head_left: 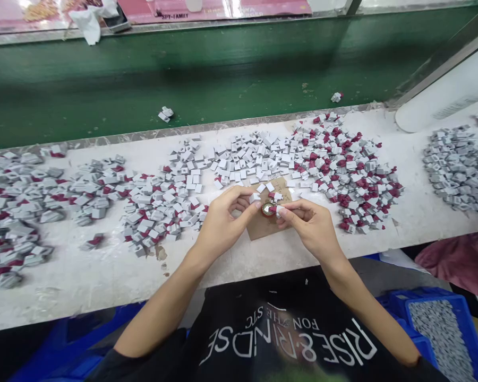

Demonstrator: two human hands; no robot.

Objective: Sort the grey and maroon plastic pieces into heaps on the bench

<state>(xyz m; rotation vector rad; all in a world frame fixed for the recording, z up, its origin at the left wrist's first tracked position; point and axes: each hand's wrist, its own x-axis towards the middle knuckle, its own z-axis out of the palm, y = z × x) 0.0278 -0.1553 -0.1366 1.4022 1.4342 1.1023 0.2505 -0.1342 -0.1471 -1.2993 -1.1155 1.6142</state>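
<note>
My left hand point(225, 217) pinches a small light-grey plastic block point(255, 198) between thumb and fingertips. Just across from it, the thumb and fingers of my right hand point(311, 223) are closed on a small grey-and-maroon plastic piece point(278, 210). Between the hands a round, shiny, bottle-cap-like disc point(267, 210) rests over a brown cardboard sheet point(258, 229). Another grey-and-maroon piece point(276, 197) lies just beyond the disc. Loose grey blocks point(270, 187) sit at the far edge of the cardboard.
Plain grey blocks point(239, 159) are heaped beyond my hands. Grey-and-maroon pieces lie in a right pile point(350, 164) and left piles point(155, 212). More grey blocks point(458, 170) are at far right, near a white cylinder point(442, 95). A green panel point(231, 74) backs the table; a blue crate point(468, 323) stands below.
</note>
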